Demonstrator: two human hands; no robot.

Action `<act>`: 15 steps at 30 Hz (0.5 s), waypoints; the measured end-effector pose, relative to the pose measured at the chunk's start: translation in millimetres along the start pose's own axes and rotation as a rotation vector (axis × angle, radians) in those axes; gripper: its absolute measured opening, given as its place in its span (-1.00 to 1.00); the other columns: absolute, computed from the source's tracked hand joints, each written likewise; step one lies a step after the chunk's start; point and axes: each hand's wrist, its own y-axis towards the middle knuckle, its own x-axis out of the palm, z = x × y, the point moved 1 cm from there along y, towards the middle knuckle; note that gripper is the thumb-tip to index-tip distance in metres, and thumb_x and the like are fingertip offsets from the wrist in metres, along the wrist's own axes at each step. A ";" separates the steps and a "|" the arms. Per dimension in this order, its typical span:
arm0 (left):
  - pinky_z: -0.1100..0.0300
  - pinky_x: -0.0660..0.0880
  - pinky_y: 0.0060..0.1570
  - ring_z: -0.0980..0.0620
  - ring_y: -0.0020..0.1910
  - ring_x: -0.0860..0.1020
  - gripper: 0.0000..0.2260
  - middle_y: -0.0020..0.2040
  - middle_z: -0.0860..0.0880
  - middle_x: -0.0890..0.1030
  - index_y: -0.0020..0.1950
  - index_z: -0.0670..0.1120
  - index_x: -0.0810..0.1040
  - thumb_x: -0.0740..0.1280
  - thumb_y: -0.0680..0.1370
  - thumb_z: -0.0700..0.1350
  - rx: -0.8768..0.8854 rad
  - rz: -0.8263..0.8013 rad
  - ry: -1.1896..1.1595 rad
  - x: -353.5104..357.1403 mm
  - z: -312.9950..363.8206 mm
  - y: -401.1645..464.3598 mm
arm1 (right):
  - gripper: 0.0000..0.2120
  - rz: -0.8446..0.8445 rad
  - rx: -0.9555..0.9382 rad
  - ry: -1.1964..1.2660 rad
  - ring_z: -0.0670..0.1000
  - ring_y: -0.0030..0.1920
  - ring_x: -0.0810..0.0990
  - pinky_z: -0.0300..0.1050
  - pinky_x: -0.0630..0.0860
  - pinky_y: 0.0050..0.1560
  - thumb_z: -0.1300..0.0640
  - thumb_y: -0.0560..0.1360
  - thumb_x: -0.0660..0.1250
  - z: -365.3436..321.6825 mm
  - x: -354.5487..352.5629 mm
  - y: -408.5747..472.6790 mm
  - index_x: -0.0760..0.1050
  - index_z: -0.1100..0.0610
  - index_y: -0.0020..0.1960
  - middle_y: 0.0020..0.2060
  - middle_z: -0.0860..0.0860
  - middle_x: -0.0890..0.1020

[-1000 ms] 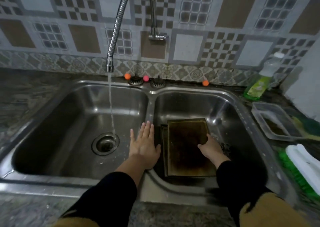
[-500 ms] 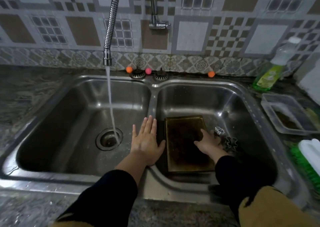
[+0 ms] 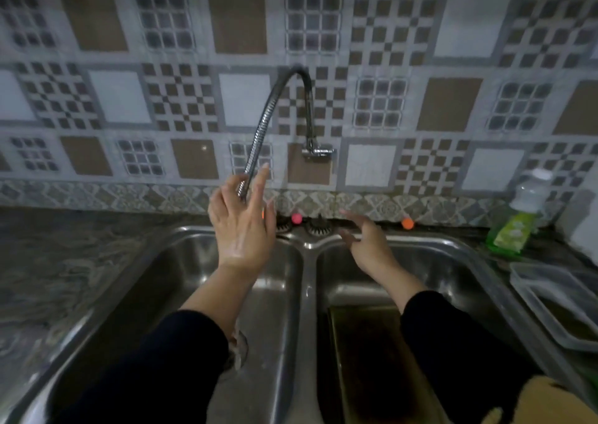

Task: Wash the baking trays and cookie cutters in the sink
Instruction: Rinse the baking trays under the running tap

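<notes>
Reaching up from the sink divider where it lay flat, the left hand (image 3: 241, 226) now curls around the flexible faucet hose (image 3: 259, 138). Off the baking tray (image 3: 365, 352) in the right basin, the right hand (image 3: 364, 240) hovers, fingers spread, holding nothing. No writing on the green soap bottle (image 3: 514, 226) is legible.

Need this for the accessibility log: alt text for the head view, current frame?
A person's left hand reaches up to the end of a flexible metal faucet hose above a double steel sink, fingers around its nozzle. The right hand hovers open over the right basin, where a dark baking tray lies.
</notes>
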 end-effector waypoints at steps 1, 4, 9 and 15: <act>-0.16 0.23 0.31 -0.21 0.27 0.23 -0.49 0.37 -0.19 0.23 0.53 0.12 0.16 0.22 0.60 -0.04 -0.026 0.011 -0.009 -1.2 -4.1 15.2 | -0.61 0.027 -0.054 0.014 -0.07 0.35 0.38 -0.34 0.25 0.19 0.14 0.58 0.26 -10.8 -0.6 9.7 0.38 -0.07 0.38 0.38 -0.06 0.40; -0.09 0.45 0.06 -0.15 0.14 0.41 -0.46 0.35 -0.17 0.26 0.54 0.23 0.01 0.17 0.62 0.04 -0.025 -0.028 -0.150 0.7 -17.9 44.6 | -0.63 0.103 -0.182 0.099 -0.36 0.07 0.44 -0.53 0.34 -0.01 0.17 0.58 0.26 -32.3 0.9 38.3 0.42 -0.05 0.36 0.28 -0.11 0.46; 0.18 0.45 -0.15 0.17 -0.21 0.55 -0.46 0.03 0.03 0.61 0.53 0.28 -0.08 0.11 0.66 -0.01 0.016 -0.158 -0.491 18.1 -24.8 56.9 | -0.66 0.236 -0.266 0.159 -0.20 0.01 0.52 -0.47 0.43 0.04 0.20 0.57 0.27 -43.3 3.4 85.4 0.48 0.02 0.32 0.16 -0.13 0.51; 0.67 0.24 0.09 0.68 0.05 0.31 -0.52 0.25 0.42 0.31 0.49 0.22 0.06 0.13 0.66 -0.14 -0.007 -0.057 -0.726 28.5 -17.2 70.1 | -0.76 0.356 -0.266 0.155 -0.13 0.04 0.55 -0.59 0.35 0.04 0.28 0.55 0.30 -30.3 6.2 128.7 0.59 0.17 0.19 0.06 -0.02 0.62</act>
